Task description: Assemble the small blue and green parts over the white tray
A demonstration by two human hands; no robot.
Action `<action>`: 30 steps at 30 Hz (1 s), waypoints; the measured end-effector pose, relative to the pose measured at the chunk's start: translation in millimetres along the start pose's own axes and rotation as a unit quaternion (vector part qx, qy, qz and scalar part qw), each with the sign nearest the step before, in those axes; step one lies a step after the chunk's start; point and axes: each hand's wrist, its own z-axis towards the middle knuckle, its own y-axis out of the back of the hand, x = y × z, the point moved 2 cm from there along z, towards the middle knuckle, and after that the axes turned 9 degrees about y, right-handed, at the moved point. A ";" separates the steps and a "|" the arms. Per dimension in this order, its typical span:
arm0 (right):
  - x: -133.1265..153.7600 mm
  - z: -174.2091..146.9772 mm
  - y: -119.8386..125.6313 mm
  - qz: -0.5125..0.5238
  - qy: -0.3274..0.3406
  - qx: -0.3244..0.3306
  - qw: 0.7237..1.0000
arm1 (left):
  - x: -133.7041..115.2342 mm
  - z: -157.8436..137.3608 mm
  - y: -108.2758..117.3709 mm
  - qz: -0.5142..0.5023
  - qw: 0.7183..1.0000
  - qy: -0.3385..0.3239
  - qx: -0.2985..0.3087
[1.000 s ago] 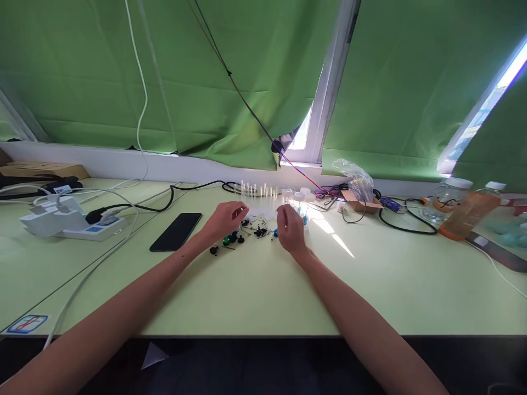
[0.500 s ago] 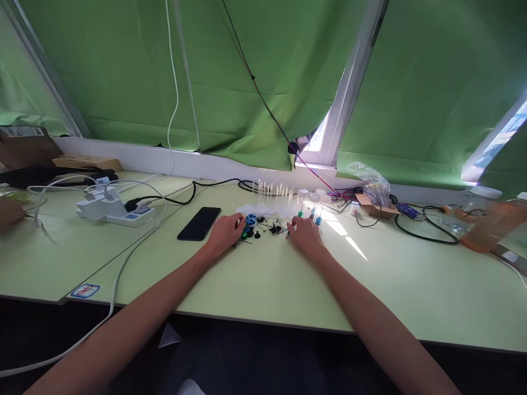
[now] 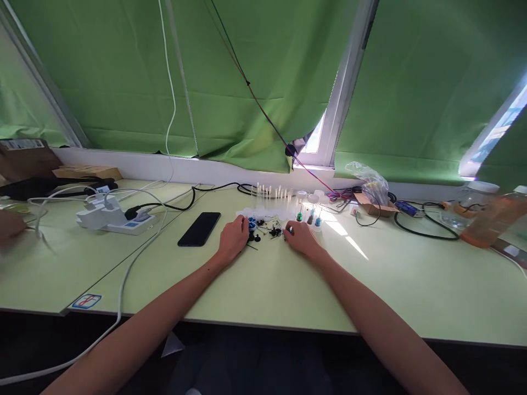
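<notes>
My left hand (image 3: 234, 236) rests on the table with its fingers curled together, right beside a cluster of small blue parts (image 3: 252, 221) and black round parts (image 3: 257, 238). Its fingertips are partly hidden, and so is anything in them. My right hand (image 3: 303, 237) is closed in a pinch; a small bluish spot shows at the fingers, too small to name. Between the hands lie black pieces with thin metal pins (image 3: 274, 232). Behind the right hand stand a green-tipped part (image 3: 299, 217) and a blue-tipped part (image 3: 318, 221).
Clear upright tubes (image 3: 274, 200) stand behind the hands, near white round caps (image 3: 319, 195). A phone (image 3: 200, 229) lies left of my left hand. Further left is a white power strip (image 3: 119, 219) with cables. Bottles (image 3: 492, 222) stand at the right. Another person's hand (image 3: 10, 230) shows far left.
My left hand has shifted slightly right, covering some green and black parts. The right hand's fingers have drawn closer together, moving slightly left. The view has tilted a little.
</notes>
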 end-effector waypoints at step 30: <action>3.8 3.1 9.2 0.157 0.042 -0.153 0.975 | -54.7 -15.3 -6.9 -0.179 0.964 -0.194 -0.032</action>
